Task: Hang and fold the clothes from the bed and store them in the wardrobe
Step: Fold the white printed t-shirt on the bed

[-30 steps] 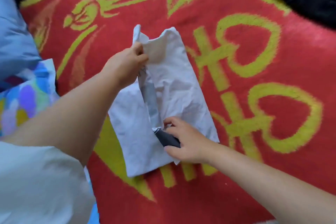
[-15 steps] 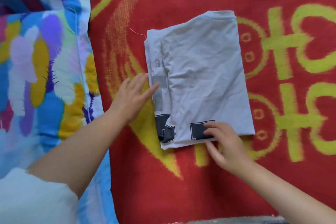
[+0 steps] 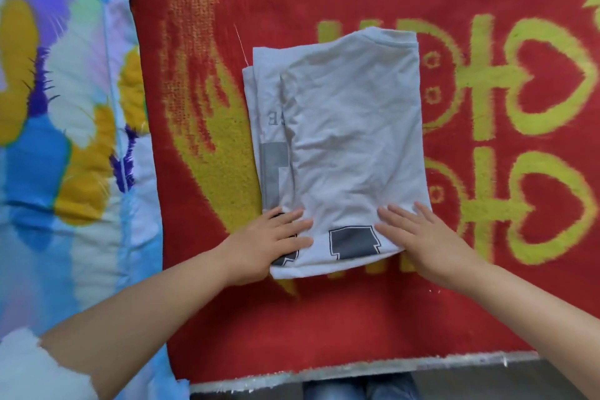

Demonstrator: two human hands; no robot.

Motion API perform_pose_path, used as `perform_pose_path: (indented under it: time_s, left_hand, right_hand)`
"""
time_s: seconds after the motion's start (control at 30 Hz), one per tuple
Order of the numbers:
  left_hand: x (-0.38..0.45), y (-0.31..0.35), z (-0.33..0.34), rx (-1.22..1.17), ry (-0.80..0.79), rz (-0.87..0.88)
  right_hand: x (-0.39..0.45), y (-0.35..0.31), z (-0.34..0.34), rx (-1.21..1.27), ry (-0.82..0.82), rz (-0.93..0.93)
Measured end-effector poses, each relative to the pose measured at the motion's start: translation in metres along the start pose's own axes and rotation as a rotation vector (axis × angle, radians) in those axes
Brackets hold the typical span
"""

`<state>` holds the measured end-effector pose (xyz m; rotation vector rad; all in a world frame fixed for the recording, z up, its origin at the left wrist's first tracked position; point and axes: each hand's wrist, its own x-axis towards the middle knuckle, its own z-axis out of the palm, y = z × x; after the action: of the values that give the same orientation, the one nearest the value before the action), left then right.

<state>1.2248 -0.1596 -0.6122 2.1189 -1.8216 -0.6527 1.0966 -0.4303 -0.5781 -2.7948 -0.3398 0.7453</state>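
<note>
Left hand (image 3: 271, 245) and right hand (image 3: 418, 239) press one folded shirt (image 3: 350, 140) flat.

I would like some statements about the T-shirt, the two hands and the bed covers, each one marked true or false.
1. The grey T-shirt lies folded on the red blanket. True.
2. The left hand lifts the T-shirt off the blanket. False: it lies flat on the shirt's near left corner.
3. The right hand rests with straight fingers on the shirt's near right corner. True.
4. The T-shirt is on a hanger. False: no hanger is in view.
5. A colourful quilt lies left of the red blanket. True.
6. The T-shirt is plain, without print. False: dark printed shapes show near the hands.
</note>
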Motion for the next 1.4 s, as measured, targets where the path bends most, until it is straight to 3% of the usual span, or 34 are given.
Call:
perform_pose_path:
  time_s: [0.07, 0.13, 0.17, 0.2, 0.3, 0.4, 0.47, 0.57, 0.67, 0.73, 0.83, 1.03, 1.13, 1.17, 1.2, 1.27, 1.3, 1.4]
  left_hand:
    - [-0.008, 0.025, -0.01, -0.257, -0.183, -0.014]
    - [-0.014, 0.042, -0.019, -0.671, -0.433, -0.157]
    - [-0.013, 0.045, -0.025, -0.864, -0.517, -0.265]
    - [-0.008, 0.043, -0.032, -1.032, -0.54, -0.371]
    - [0.013, 0.009, -0.059, -1.523, -0.283, -0.648]
    - [0.034, -0.028, -0.074, -1.638, 0.038, -0.898]
    - [0.045, -0.037, -0.073, -1.585, 0.274, -1.1]
    - [0.051, -0.029, -0.066, -1.485, 0.554, -1.307]
    - [0.059, -0.013, -0.058, -1.243, 0.633, -1.223]
    - [0.067, -0.003, -0.054, -1.04, 0.638, -1.191]
    - [0.078, 0.013, -0.055, -0.814, 0.697, -1.174]
    - [0.074, 0.024, -0.062, -0.768, 0.963, -1.151]
    - [0.081, 0.008, -0.06, -0.582, 0.885, -1.306]
    - [0.084, 0.009, -0.06, -0.422, 0.848, -1.292]
    - [0.089, 0.014, -0.059, -0.257, 0.803, -1.163]
    - [0.106, 0.031, -0.045, 0.001, 0.607, -0.847]
    - [0.116, 0.037, -0.033, 0.073, 0.469, -0.782]
    - [0.135, 0.041, -0.009, 0.157, 0.126, -0.883]
  right_hand:
    - [-0.016, -0.007, -0.027, 0.047, -0.246, -0.096]
    - [-0.022, -0.007, -0.055, 0.301, -0.661, -0.057]
    - [-0.019, -0.002, -0.068, 0.43, -0.771, -0.013]
    - [-0.012, 0.004, -0.079, 0.498, -0.781, 0.027]
    - [0.026, 0.033, -0.106, 0.567, -0.564, 0.209]
    - [0.066, 0.058, -0.11, 0.366, 0.019, 0.346]
    - [0.074, 0.059, -0.101, 0.414, 0.323, 0.443]
    - [0.056, 0.052, -0.081, 0.496, 0.479, 0.572]
    - [0.034, 0.043, -0.049, 0.564, 0.352, 0.654]
    - [0.032, 0.042, -0.033, 0.726, 0.343, 0.826]
    - [0.034, 0.041, -0.03, 0.832, 0.463, 0.985]
    - [0.031, 0.034, -0.052, 0.864, 0.827, 0.887]
    - [0.05, 0.045, -0.047, 0.818, 0.696, 0.953]
    - [0.052, 0.048, -0.043, 0.802, 0.616, 1.012]
    - [0.052, 0.048, -0.036, 0.817, 0.561, 1.06]
    - [0.048, 0.043, -0.029, 0.886, 0.528, 1.09]
    - [0.046, 0.038, -0.027, 0.905, 0.512, 1.094]
    - [0.046, 0.03, -0.024, 1.017, 0.388, 1.139]
